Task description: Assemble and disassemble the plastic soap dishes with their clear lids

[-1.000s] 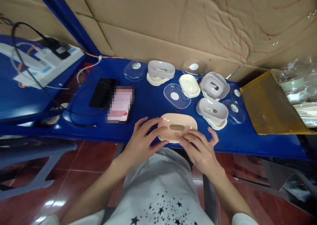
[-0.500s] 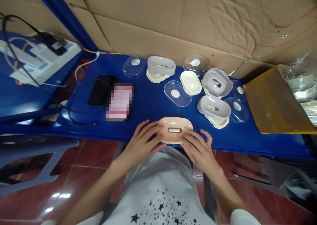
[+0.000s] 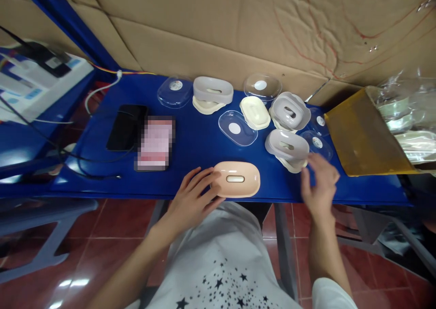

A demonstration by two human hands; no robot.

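Observation:
A peach-coloured soap dish (image 3: 247,184) with a slot in its middle sits at the table's front edge. My left hand (image 3: 195,193) rests its spread fingers on the dish's left end. Off to the right, my right hand (image 3: 320,184) is slightly blurred, thumb and forefinger apart. Its fingertips are close to a grey soap dish (image 3: 289,139) over a cream tray (image 3: 294,166); whether they touch is unclear. A clear oval lid (image 3: 318,145) with a white label lies just behind that hand.
Farther back stand more grey soap dishes (image 3: 214,89), a cream tray (image 3: 254,112) and clear lids (image 3: 238,127). Two phones (image 3: 126,127) and a cable lie on the left. An open box (image 3: 368,136) with wrapped items bounds the right. Cardboard (image 3: 187,32) lines the back.
My right hand has left the peach soap dish and moved right to the nearest grey one. My left hand stays on the peach dish. The view has shifted slightly.

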